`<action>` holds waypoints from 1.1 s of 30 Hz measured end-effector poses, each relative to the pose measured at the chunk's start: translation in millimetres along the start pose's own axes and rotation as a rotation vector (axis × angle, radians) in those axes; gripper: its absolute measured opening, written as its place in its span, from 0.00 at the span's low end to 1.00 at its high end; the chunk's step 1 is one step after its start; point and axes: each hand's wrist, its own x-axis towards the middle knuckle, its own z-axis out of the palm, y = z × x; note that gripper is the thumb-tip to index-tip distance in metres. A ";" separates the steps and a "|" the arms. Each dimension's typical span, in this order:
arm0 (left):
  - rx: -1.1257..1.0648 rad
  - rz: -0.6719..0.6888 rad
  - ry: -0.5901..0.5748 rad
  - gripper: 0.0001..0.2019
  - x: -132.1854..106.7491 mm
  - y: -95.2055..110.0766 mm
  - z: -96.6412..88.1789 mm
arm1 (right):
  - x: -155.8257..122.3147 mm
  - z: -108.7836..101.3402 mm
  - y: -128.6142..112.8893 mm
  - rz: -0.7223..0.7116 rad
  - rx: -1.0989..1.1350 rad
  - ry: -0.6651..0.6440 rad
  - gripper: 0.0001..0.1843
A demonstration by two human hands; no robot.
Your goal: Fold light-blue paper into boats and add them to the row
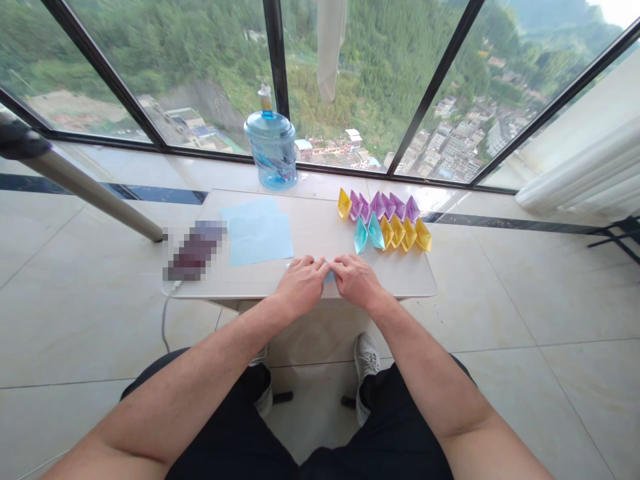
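Note:
My left hand [300, 285] and my right hand [356, 280] meet at the near edge of a small white table [410, 283]. Their fingers are curled and pinched together on a small folded piece of light blue paper [329, 274], mostly hidden beneath them. To the left lies a flat stack of light blue paper sheets [257, 231]. Behind my right hand stand two rows of folded paper boats: purple ones [383, 205] with a yellow one [344, 203] at the back, two light blue ones [367, 233] and several yellow ones [406, 233] in front.
A blurred dark object [194, 251] lies at the table's left end, a cable hanging below it. A blue water jug [271, 143] stands on the sill by the large window. A metal rail [85, 188] slants in from the left. My feet rest on the tiled floor.

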 end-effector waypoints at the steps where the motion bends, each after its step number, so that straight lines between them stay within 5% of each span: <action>1: -0.006 -0.001 0.002 0.20 0.1 0.0 0.2 | 0.0 -1.1 -1.9 0.013 -0.021 -0.019 0.18; 15: -0.060 -0.036 -0.082 0.17 2.5 -2.0 -10.1 | -40.7 -33.5 7.5 0.130 -0.313 -0.247 0.25; 19: -0.080 -0.036 -0.045 0.18 0.1 -0.1 -8.1 | -32.9 -25.5 -3.5 0.251 -0.266 -0.130 0.19; 25: -0.088 -0.072 -0.005 0.17 -4.4 7.0 -11.2 | -8.9 -6.3 -23.3 0.154 -0.092 -0.058 0.22; 30: -0.102 -0.042 -0.014 0.15 -5.8 7.4 -13.2 | 10.6 -0.2 -12.2 0.121 0.072 -0.040 0.21; 33: -0.114 0.029 -0.002 0.15 -7.1 5.1 -11.2 | 13.4 1.9 -6.0 0.129 0.182 0.083 0.24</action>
